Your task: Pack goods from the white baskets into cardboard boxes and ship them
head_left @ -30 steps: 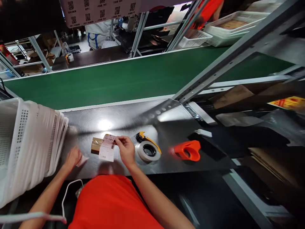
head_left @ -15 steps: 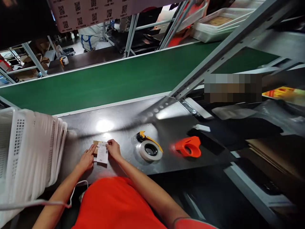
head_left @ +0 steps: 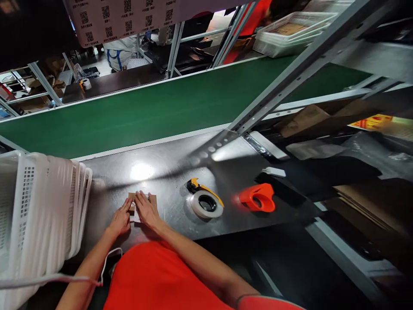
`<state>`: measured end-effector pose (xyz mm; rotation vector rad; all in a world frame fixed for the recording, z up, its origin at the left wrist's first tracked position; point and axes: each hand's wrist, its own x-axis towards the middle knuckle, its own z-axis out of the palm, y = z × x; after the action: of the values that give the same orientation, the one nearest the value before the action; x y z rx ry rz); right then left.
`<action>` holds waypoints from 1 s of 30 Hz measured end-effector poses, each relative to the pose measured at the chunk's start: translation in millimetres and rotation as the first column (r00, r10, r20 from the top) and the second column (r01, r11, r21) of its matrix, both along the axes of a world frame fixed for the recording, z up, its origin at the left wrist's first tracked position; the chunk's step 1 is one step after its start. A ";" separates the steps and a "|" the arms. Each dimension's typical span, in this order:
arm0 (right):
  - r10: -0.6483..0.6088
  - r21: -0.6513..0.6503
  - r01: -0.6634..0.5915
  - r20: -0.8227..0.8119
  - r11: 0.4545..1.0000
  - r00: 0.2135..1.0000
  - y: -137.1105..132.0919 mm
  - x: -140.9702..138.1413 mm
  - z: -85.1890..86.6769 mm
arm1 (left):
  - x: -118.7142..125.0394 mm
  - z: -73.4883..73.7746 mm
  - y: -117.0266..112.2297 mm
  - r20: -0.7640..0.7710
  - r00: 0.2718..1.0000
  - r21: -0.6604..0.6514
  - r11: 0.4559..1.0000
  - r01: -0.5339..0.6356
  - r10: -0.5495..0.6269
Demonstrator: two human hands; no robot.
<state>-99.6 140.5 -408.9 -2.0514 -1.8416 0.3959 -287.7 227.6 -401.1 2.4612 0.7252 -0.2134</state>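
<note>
A small brown cardboard box (head_left: 151, 199) lies on the dark worktop (head_left: 167, 168) close to me. My right hand (head_left: 146, 210) lies flat on top of it, fingers stretched out, covering a white label almost fully. My left hand (head_left: 121, 220) rests at the box's left end, fingers extended and touching it. Neither hand grips anything.
A tape roll on a yellow-handled dispenser (head_left: 205, 201) and an orange tape dispenser (head_left: 259, 198) lie to the right. Stacked white baskets (head_left: 38, 215) stand at the left. A green conveyor belt (head_left: 155, 107) runs behind the worktop. A slanted metal strut (head_left: 290, 77) crosses above, with shelves holding cardboard at right.
My right hand brought the white label down onto the box and now presses flat on it. My left hand moved in from the left to the box's end.
</note>
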 end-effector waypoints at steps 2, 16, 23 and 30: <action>0.100 -0.025 -0.098 0.073 0.995 0.992 -10.5 11.7 -7.3 | -0.5 0.6 0.0 0.000 1.000 0.002 1.000 0.004 -0.004; 0.268 -0.138 -0.247 0.161 0.959 0.950 35.3 40.1 -2.0 | -3.8 1.1 14.8 0.043 0.997 -0.048 0.997 0.063 -0.061; 0.251 -0.087 -0.239 0.165 0.967 0.954 15.2 43.7 -6.3 | -2.8 9.8 13.5 -0.018 0.998 -0.074 0.996 0.050 -0.052; 0.214 -0.050 -0.209 0.174 0.977 0.961 14.3 34.9 -5.6 | -1.2 18.8 15.9 -0.038 0.995 -0.048 0.995 0.088 -0.090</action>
<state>-64.6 154.8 -414.5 -1.9716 -2.1851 0.3058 -288.9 243.4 -382.3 2.4540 0.6212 -0.3107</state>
